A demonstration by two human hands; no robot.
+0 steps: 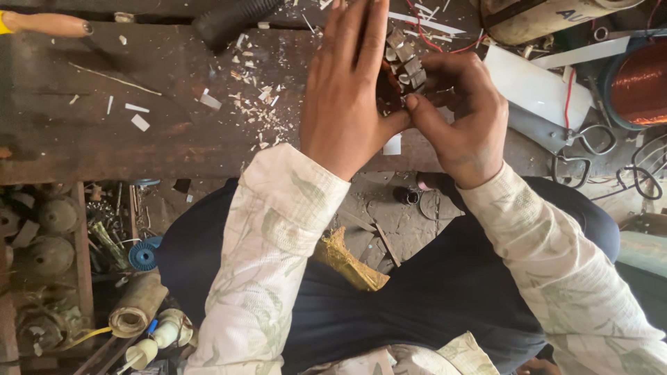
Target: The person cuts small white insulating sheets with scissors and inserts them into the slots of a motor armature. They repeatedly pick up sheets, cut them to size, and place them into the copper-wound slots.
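In the head view, a dark copper-wound coil piece (390,87) with pale insulation strips is pinched above the table (174,132) edge: left hand (347,97) fingers extended flat against it, right hand (462,114) curled around. Strips could be dislodged if squeezed unevenly.

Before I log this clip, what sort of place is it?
Probably a small motor-repair workshop. A copper wire coil sits at the right, paper scraps litter the worn bench, and scissors lie nearby. Both hands, left hand and right hand, hold a slotted part.
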